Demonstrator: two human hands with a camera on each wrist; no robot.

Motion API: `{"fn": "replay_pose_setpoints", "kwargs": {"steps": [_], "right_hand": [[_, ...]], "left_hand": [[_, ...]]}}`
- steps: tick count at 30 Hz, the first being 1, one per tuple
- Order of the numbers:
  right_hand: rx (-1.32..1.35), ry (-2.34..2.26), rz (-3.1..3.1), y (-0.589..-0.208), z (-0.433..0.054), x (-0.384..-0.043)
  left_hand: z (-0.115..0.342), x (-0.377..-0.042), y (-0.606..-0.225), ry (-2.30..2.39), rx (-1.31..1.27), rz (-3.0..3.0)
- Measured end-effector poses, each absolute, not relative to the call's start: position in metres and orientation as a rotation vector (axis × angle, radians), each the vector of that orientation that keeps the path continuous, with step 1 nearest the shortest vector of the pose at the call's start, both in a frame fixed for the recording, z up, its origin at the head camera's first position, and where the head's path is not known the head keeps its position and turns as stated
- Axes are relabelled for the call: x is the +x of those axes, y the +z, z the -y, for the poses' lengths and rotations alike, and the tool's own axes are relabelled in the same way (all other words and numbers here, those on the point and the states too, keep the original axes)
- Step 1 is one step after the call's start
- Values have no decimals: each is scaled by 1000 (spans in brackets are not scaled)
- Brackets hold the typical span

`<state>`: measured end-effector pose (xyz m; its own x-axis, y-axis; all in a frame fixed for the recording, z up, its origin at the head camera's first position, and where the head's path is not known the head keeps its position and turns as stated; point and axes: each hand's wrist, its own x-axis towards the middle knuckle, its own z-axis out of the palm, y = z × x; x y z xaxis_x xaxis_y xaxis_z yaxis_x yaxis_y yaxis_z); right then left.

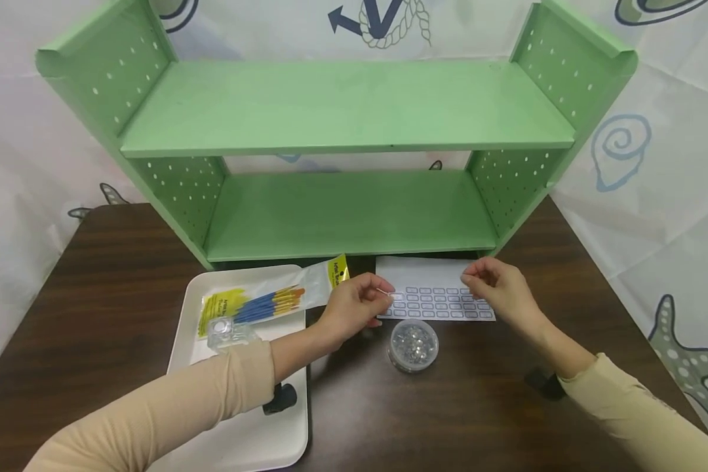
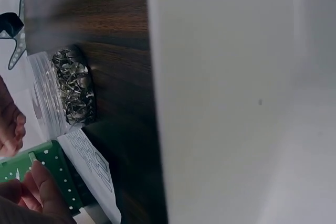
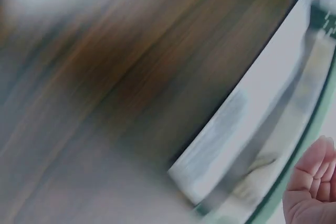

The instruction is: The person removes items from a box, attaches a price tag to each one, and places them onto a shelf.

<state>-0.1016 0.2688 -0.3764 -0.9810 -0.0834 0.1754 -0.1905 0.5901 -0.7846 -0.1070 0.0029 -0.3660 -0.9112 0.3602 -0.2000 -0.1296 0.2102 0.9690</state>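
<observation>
A white sheet (image 1: 421,272) printed with rows of small outlined labels lies on the dark table against the green shelf's front. My left hand (image 1: 354,305) is at its left end, thumb and index fingertips overlapping the edge and slightly parted. At the right end, my right hand (image 1: 498,285) is over the sheet with loosely bent fingers. The right wrist view shows those fingers (image 3: 312,174) cupped beside the shelf. Just in front of the sheet stands a clear round tub (image 1: 413,344) of shiny metal pieces resembling thumbtacks; the left wrist view shows them (image 2: 76,85) through its side.
On the left, a white tray (image 1: 242,449) holds a small clear container (image 1: 227,333) and a plastic pack of blue-handled paintbrushes (image 1: 265,305) jutting over its right rim. A green two-tier shelf (image 1: 348,108) spans the back of the table (image 1: 448,423). The right wrist view is blurred.
</observation>
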Motion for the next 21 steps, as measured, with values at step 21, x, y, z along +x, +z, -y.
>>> {"fn": "replay_pose_setpoints", "kwargs": {"steps": [21], "right_hand": [[516,1492,2704,-367,-207,-72]], "left_hand": [[-6,-94,-364,1659,415,-2112]]}}
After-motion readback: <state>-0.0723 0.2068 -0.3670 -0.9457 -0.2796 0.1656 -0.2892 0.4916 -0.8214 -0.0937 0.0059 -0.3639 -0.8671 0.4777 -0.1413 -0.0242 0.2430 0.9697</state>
